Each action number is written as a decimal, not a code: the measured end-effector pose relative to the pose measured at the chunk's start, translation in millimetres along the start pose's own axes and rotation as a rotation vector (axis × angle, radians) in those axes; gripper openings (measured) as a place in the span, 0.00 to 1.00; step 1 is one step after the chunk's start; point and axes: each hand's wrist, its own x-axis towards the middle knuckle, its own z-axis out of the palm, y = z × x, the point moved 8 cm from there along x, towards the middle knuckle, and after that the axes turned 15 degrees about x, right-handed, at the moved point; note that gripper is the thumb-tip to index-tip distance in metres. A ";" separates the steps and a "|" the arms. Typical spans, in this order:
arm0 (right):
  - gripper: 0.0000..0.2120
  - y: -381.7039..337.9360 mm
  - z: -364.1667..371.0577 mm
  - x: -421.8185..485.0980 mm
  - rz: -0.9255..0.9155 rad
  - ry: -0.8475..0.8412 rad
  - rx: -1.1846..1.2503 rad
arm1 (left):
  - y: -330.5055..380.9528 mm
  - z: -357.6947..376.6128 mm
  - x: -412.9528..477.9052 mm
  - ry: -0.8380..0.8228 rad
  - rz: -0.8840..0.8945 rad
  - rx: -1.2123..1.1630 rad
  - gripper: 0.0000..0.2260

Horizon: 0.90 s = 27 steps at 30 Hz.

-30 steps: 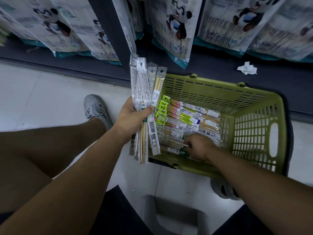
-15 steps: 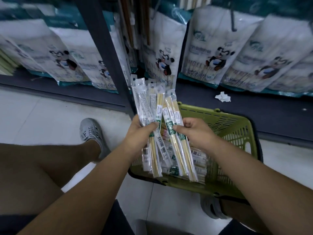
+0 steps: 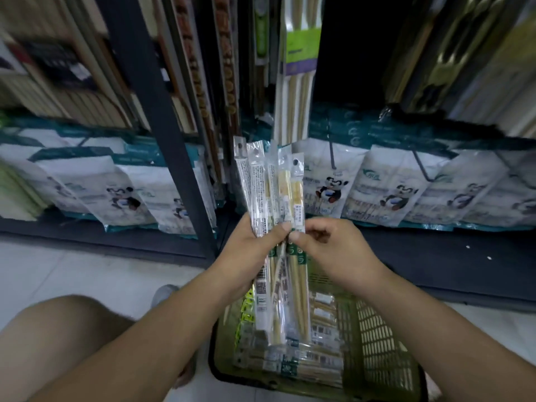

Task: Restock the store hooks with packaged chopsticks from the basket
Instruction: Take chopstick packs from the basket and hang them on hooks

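Observation:
My left hand (image 3: 255,245) grips a fan of several clear chopstick packs (image 3: 269,184), held upright in front of the shelving. My right hand (image 3: 327,248) pinches the rightmost pack of the bunch at its middle, thumb tip against my left thumb. Below my hands the green plastic basket (image 3: 383,338) sits on the floor with more chopstick packs (image 3: 316,352) lying in it. Long chopstick packs (image 3: 295,91) hang from the rack above the bunch; the hooks themselves are hidden.
A dark metal upright (image 3: 156,117) divides the rack. White panda-printed bags (image 3: 333,187) hang in a row along the bottom on both sides. My bare left knee (image 3: 66,329) and a grey shoe (image 3: 164,294) are at the lower left on the pale tiled floor.
My right hand lifted packs out of the basket and brought them against the bunch in my left hand. The view tilted up from the basket to the hanging rack.

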 end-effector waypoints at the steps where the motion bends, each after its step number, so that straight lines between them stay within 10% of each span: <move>1: 0.15 -9.7 -3.2 -0.4 -0.014 0.008 0.000 | 9.4 0.3 -1.2 -0.008 0.008 0.006 0.31; 4: 0.09 -33.8 -15.7 3.1 -0.041 0.070 0.087 | 37.7 1.1 -0.7 -0.009 0.049 0.008 0.24; 14: 0.04 -87.7 -53.0 32.1 -0.128 0.207 0.240 | 111.6 1.7 20.1 0.038 0.280 0.136 0.45; 18: 0.05 -109.0 -62.0 46.4 -0.170 0.237 0.216 | 145.4 -0.4 26.2 0.086 0.390 0.243 0.30; 22: 0.03 -130.8 -68.4 58.5 -0.227 0.253 0.191 | 166.6 -4.9 39.4 0.106 0.456 0.156 0.50; 27: 0.06 -153.4 -74.0 63.2 -0.315 0.259 0.176 | 176.5 -19.1 51.3 0.136 0.446 0.113 0.48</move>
